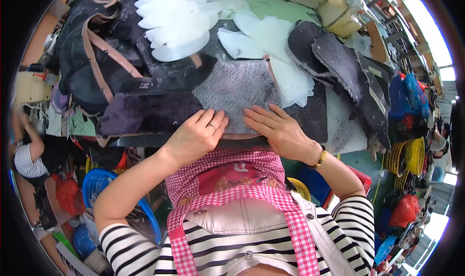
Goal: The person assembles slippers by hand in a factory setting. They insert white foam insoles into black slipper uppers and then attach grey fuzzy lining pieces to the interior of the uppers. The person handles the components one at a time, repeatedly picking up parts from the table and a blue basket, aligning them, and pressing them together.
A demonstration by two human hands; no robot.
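A grey plush fabric piece [237, 89] lies pile up at the near edge of the worktable, joined or laid against a dark purple plush part [150, 112] on its left. My left hand [197, 136], with a ring on it, is closed at the near left edge of the grey piece; its fingers are bent together and its thumb is hidden. Flat on the near right part of the same plush rests my right hand [280, 130], fingers stretched out. White slip-shaped sheets [177, 22] are fanned out beyond, with more white sheets [261, 36] to their right.
Dark fabric with tan zigzag-edged strips [99, 48] is heaped at the left. Dark plush sole-shaped pieces [339, 58] overhang the table's right side. A stained yellowish container [341, 9] stands at the back right. Below the table is a blue basket [99, 184]; another person [29, 157] sits far left.
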